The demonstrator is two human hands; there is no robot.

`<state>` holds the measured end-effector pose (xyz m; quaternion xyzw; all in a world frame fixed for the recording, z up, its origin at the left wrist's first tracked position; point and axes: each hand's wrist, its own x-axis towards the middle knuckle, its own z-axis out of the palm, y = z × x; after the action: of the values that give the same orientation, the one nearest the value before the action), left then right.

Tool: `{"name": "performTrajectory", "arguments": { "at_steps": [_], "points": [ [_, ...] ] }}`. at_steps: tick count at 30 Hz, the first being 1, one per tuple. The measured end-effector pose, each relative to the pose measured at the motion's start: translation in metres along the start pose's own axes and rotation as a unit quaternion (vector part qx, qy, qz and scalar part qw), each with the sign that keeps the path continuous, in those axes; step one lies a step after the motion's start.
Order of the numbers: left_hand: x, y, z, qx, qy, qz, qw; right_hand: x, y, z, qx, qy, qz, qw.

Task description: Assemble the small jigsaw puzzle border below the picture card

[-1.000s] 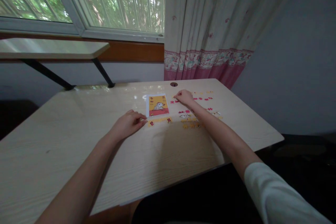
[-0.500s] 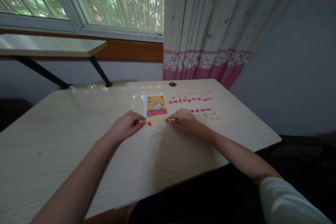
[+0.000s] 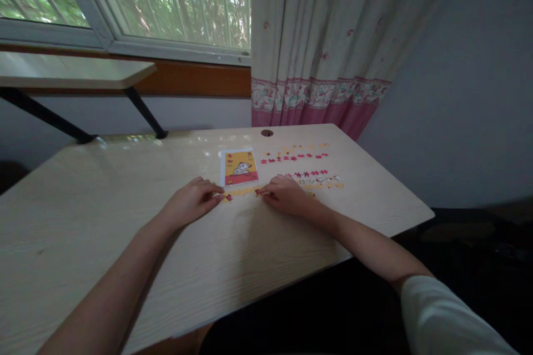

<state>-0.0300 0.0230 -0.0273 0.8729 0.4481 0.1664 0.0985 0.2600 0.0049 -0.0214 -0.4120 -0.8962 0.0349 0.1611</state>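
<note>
A short strip of joined yellow jigsaw pieces [image 3: 241,192], with a dark red patch at each end, lies flat on the table below a picture card [image 3: 241,168]. My left hand [image 3: 195,199] has its thumb and fingertips at the strip's left end, the fingers curled. At the right end, the curled thumb and forefinger of my right hand [image 3: 283,194] hold the dark red and yellow piece. The card shows a white animal on yellow and red. Beyond my right hand, rows of loose red puzzle pieces [image 3: 293,158], white ones [image 3: 320,180] and yellow ones spread out, partly hidden by that hand.
The pale wooden table [image 3: 166,277] has a round cable hole [image 3: 267,133] at its back edge. A raised shelf [image 3: 79,69] on black legs stands at the back left. Behind are a window and a curtain [image 3: 316,66].
The view has swung slightly right, so everything sits a little further left. Both hands stay at the strip's ends, with hardly any movement against it.
</note>
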Motion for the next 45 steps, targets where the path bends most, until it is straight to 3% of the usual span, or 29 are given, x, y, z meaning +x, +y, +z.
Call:
{"name": "performTrajectory", "arguments": {
  "at_steps": [16, 20, 23, 27, 35, 40, 45],
  "points": [
    [0.0, 0.001, -0.001, -0.011, 0.007, -0.006, 1.0, 0.001, 0.005, -0.002, 0.008, -0.01, -0.014, 1.0],
    [0.0, 0.002, -0.002, -0.01, 0.004, -0.006, 1.0, 0.005, 0.015, -0.007, 0.03, -0.014, 0.016, 0.999],
    [0.0, 0.0, -0.001, -0.008, 0.002, -0.008, 1.0, 0.008, 0.035, -0.015, 0.013, 0.003, 0.062, 0.998],
    [0.0, -0.002, 0.0, -0.008, -0.002, -0.012, 1.0, 0.002, 0.084, -0.032, -0.04, 0.022, 0.156, 0.987],
    [0.0, -0.002, 0.001, -0.015, 0.006, -0.018, 1.0, -0.056, 0.183, -0.069, -0.013, 0.033, 0.374, 0.927],
    [0.0, -0.003, 0.001, -0.02, 0.002, -0.014, 1.0, -0.082, 0.211, -0.071, 0.055, 0.058, 0.398, 0.914],
    [0.0, -0.004, 0.001, -0.015, 0.003, -0.019, 1.0, -0.077, 0.225, -0.06, 0.037, 0.086, 0.34, 0.936]
  ]
}}
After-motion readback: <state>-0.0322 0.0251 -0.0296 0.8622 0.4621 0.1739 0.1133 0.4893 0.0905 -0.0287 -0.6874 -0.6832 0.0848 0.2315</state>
